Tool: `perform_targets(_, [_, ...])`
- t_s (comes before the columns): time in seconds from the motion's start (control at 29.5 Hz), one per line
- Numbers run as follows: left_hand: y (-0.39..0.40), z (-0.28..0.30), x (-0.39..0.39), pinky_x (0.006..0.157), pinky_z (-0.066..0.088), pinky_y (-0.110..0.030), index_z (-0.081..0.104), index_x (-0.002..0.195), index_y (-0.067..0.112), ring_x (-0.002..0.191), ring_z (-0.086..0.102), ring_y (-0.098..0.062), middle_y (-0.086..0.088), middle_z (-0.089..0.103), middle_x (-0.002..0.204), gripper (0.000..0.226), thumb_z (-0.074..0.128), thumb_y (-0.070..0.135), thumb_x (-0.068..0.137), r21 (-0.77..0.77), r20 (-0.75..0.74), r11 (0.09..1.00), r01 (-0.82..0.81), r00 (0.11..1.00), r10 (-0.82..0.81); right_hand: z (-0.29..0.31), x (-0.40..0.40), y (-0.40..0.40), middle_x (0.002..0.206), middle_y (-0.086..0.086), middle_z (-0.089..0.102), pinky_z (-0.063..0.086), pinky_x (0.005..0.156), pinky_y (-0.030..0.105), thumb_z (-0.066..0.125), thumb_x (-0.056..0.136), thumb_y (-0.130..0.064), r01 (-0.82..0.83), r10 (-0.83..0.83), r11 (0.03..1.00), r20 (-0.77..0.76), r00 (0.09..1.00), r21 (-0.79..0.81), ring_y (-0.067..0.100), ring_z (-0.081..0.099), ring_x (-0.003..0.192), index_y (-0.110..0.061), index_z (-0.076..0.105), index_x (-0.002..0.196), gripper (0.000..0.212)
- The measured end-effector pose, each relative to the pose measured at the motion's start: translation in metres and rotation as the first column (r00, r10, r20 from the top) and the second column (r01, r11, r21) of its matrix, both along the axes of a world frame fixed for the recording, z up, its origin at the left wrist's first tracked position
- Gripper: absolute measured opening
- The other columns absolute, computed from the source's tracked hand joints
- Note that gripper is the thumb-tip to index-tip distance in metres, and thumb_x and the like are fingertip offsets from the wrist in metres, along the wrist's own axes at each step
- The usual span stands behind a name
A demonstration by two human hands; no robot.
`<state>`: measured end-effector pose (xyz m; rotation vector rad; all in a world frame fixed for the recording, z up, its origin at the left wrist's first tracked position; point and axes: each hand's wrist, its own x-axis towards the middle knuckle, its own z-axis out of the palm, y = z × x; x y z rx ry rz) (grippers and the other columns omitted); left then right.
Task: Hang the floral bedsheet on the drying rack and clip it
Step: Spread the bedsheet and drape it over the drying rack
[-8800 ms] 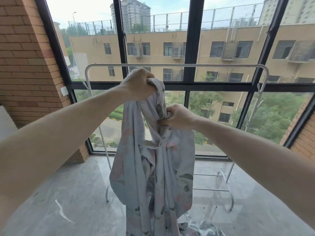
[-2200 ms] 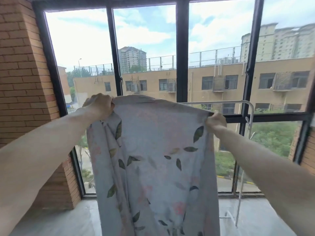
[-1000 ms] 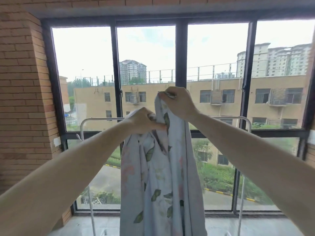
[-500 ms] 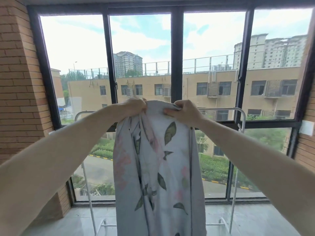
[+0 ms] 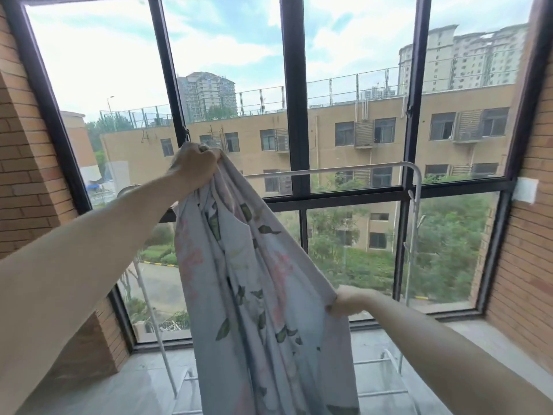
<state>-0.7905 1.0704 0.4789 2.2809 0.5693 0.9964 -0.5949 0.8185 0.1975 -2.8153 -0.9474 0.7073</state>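
Fabric: pale blue-grey cotton-like floral bedsheet [image 5: 257,295] with leaf and pink flower print, bunched lengthwise, hanging in the air in front of the drying rack [image 5: 329,172].
Left hand [image 5: 194,167]: raised, fist closed around the gathered top of the sheet.
Right hand [image 5: 344,301]: low and to the right of the left hand, fingers pinching the sheet's side edge and drawing it outward.
Rack position: white top bar runs behind and to the right of the left hand, at about its height; the sheet is not over the bar.
Clips: none visible.
Task state: judged early; draping and clipping not yet done.
Risk 1: the bunched top may go over the bar as a rope, so the sheet hangs folded.
Risk 2: uneven lengths either side of the bar may let the sheet slide off before clipping.
Risk 3: the lower end may drag on the floor [image 5: 134,384].
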Motion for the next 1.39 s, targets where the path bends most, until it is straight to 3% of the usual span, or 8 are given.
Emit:
perform_targets(0.2, [0.058,0.001,-0.037,0.065,0.045,-0.035,0.054,0.070,0.010,0.071,0.058,-0.029,-0.010,0.057,0.070,0.033,0.047,0.027,0.098,0.300,-0.199,0.929,-0.218,0.938,0.285,0.112,0.063,-0.049,0.102,0.004,0.067,0.053,0.071,0.029,0.061,0.096,-0.044,0.252,-0.315,0.945,0.368,0.875,0.210,0.023,0.064,0.088,-0.012,0.064,0.103,0.033])
perform_targets(0.34, [0.084,0.015,-0.055,0.052,0.034,-0.029,0.054,0.071,0.015,0.052,0.047,-0.019,-0.004,0.048,0.057,0.054,0.064,0.065,0.086,0.372,-0.272,0.904,-0.212,0.906,0.324,0.278,0.068,-0.044,0.085,0.006,0.068,0.048,0.067,0.030,0.065,0.091,-0.034,-0.004,-0.653,0.315,0.220,0.725,0.949,0.029,0.067,0.082,-0.013,0.075,0.098,0.024])
perform_targets(0.51, [0.120,0.025,-0.079,0.056,0.037,-0.028,0.054,0.068,0.019,0.066,0.060,-0.023,-0.006,0.068,0.075,0.059,0.064,0.076,0.081,0.378,-0.238,0.882,-0.281,0.891,0.386,0.298,0.067,-0.047,0.084,0.004,0.070,0.055,0.073,0.033,0.075,0.081,-0.063,0.092,-0.402,0.788,0.397,0.825,0.608,0.021,0.067,0.081,-0.009,0.073,0.088,0.054])
perform_targets(0.65, [0.113,0.031,-0.083,0.059,0.037,-0.031,0.055,0.067,0.023,0.070,0.059,-0.024,-0.001,0.061,0.072,0.055,0.059,0.073,0.088,0.332,-0.202,0.905,-0.265,0.917,0.343,0.304,0.080,-0.065,0.076,0.007,0.067,0.053,0.071,0.033,0.075,0.086,-0.027,-0.012,-0.558,0.504,0.336,0.759,0.864,0.028,0.068,0.085,-0.011,0.066,0.072,0.023])
perform_targets(0.88, [0.074,0.021,-0.065,0.075,0.051,-0.033,0.064,0.108,0.020,0.094,0.067,-0.025,-0.001,0.071,0.104,0.068,0.083,0.072,0.068,0.298,-0.390,0.955,-0.011,0.911,0.132,0.266,0.062,-0.034,0.080,0.009,0.070,0.058,0.072,0.038,0.069,0.078,-0.034,0.005,-0.269,0.675,0.239,0.933,0.738,0.027,0.070,0.079,-0.018,0.067,0.070,0.018])
perform_targets(1.09, [0.018,0.014,-0.019,0.077,0.063,-0.038,0.080,0.069,0.023,0.076,0.073,-0.011,0.011,0.078,0.082,0.068,0.079,0.088,0.049,0.262,-0.431,0.937,0.229,0.897,-0.099,0.298,0.010,0.013,0.075,0.005,0.064,0.051,0.068,0.036,0.070,0.086,-0.025,-0.114,-0.142,0.539,0.223,0.964,0.834,0.023,0.060,0.075,-0.018,0.071,0.071,0.016])
perform_targets(1.26, [-0.009,-0.003,0.011,0.060,0.051,-0.027,0.062,0.053,0.023,0.067,0.058,-0.016,0.007,0.060,0.062,0.023,0.072,0.016,0.072,0.229,-0.401,0.935,0.272,0.901,-0.164,0.316,-0.022,0.038,0.067,0.004,0.050,0.035,0.058,0.027,0.070,0.089,-0.017,-0.191,-0.095,0.417,0.251,0.963,0.888,0.015,0.045,0.063,-0.017,0.063,0.073,0.017])
perform_targets(1.39, [-0.038,-0.015,0.020,0.054,0.046,-0.026,0.053,0.113,0.023,0.077,0.057,-0.016,-0.002,0.062,0.099,0.020,0.054,0.016,0.094,0.150,-0.466,0.939,0.309,0.860,-0.208,0.319,-0.031,0.053,0.061,-0.004,0.046,0.032,0.047,0.019,0.071,0.089,-0.014,-0.175,-0.087,0.357,0.219,0.972,0.918,0.009,0.041,0.055,-0.015,0.062,0.075,0.017])
